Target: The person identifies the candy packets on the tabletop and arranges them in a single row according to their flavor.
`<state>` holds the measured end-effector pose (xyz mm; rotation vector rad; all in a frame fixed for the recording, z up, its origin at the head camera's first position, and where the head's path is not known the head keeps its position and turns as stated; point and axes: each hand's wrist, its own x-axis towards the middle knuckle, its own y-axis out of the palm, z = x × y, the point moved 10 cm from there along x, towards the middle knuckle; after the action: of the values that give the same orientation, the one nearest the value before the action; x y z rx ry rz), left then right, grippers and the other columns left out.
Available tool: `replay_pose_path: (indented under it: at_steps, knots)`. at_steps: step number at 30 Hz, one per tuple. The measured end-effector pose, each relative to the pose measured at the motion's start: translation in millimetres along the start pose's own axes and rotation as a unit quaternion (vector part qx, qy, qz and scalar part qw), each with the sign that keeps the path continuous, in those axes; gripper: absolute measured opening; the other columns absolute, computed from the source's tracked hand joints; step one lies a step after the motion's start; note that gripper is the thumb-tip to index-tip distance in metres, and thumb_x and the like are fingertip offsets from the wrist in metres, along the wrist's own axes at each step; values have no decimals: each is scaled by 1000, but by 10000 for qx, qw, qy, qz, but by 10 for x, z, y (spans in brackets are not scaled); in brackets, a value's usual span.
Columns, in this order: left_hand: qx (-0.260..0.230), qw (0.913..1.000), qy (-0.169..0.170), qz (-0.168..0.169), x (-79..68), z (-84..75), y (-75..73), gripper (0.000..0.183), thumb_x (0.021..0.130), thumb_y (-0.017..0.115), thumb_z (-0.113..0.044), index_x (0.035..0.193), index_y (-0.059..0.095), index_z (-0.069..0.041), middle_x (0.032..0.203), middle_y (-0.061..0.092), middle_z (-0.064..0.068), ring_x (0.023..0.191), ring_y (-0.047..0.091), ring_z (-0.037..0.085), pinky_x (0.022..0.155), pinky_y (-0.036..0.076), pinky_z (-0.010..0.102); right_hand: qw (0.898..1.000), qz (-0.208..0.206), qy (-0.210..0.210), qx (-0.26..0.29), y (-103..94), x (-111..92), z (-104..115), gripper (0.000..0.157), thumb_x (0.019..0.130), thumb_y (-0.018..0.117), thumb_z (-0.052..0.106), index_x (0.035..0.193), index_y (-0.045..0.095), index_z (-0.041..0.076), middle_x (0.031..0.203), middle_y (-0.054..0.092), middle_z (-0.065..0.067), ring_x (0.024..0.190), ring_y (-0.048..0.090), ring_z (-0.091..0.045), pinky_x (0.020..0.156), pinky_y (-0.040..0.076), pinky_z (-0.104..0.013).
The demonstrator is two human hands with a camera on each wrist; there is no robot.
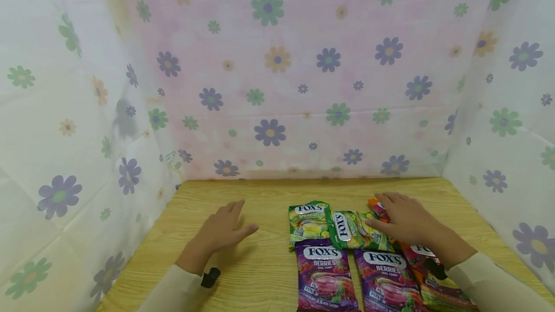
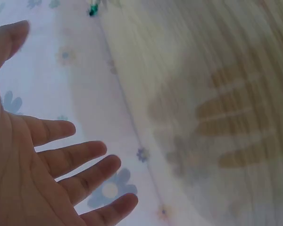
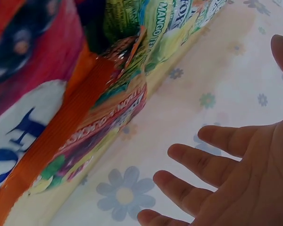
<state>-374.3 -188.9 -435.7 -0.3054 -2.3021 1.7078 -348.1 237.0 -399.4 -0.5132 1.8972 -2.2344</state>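
Observation:
My left hand (image 1: 218,235) is held above the bare wood on the left, fingers extended and thumb apart, holding nothing. Over the right-hand candy bags hovers my right hand (image 1: 409,223), its fingers also spread and nothing gripped. Below its thumb lies a green Fox's candy bag (image 1: 356,237), turned sideways. Another green Fox's bag (image 1: 310,227) is to the left of it. Two purple Fox's Berries bags (image 1: 327,278) (image 1: 392,283) lie nearer the front. A red bag (image 1: 418,254) and an orange-edged bag (image 3: 33,117) are partly hidden by the right hand and arm.
All the bags lie on a wooden table (image 1: 264,264). Flower-printed cloth (image 1: 303,76) hangs behind the table and along both sides. Another colourful bag (image 1: 446,295) lies at the front right, partly covered by the right sleeve (image 1: 490,283).

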Motion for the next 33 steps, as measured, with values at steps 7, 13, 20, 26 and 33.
replay_pose_path:
  at_steps: [7, 13, 20, 26, 33]
  knots:
    - [-261, 9996, 19, 67, 112, -116, 202, 100, 92, 52, -78, 161, 34, -7, 157, 47, 20, 141, 48, 43, 111, 43, 63, 9998, 146, -80, 142, 60, 115, 114, 88, 96, 51, 73, 150, 51, 2, 149, 54, -25, 135, 51, -50, 107, 39, -71]
    - [-862, 9962, -40, 102, 197, -216, 303, 98, 92, 57, -75, 159, 39, -5, 156, 48, 21, 142, 49, 42, 113, 42, 61, 9986, 416, -114, 313, 129, 216, 228, 84, 98, 52, 70, 148, 54, 2, 149, 55, -24, 135, 51, -49, 108, 40, -70]
    - [-1437, 9895, -42, 158, 269, -388, 377, 94, 92, 63, -69, 155, 43, -2, 145, 58, 19, 124, 63, 34, 103, 52, 56, 9975, 611, -37, 358, 239, 389, 346, 79, 99, 51, 69, 140, 63, 3, 145, 59, -21, 133, 54, -46, 106, 44, -68]
    - [-1830, 9828, -30, 261, 325, -520, 447, 91, 91, 68, -64, 153, 46, -1, 132, 65, 16, 112, 66, 29, 94, 57, 52, 9964, 750, -129, 372, 321, 553, 454, 76, 98, 52, 69, 133, 68, 3, 138, 64, -19, 123, 62, -41, 100, 51, -63]
    - [-2439, 9686, -19, 483, 373, -643, 545, 91, 89, 74, -59, 152, 47, 0, 131, 66, 17, 111, 67, 29, 91, 59, 50, 9912, 1071, 109, 769, 466, 721, 474, 73, 99, 55, 66, 129, 70, 1, 127, 71, -18, 109, 70, -35, 95, 55, -60]
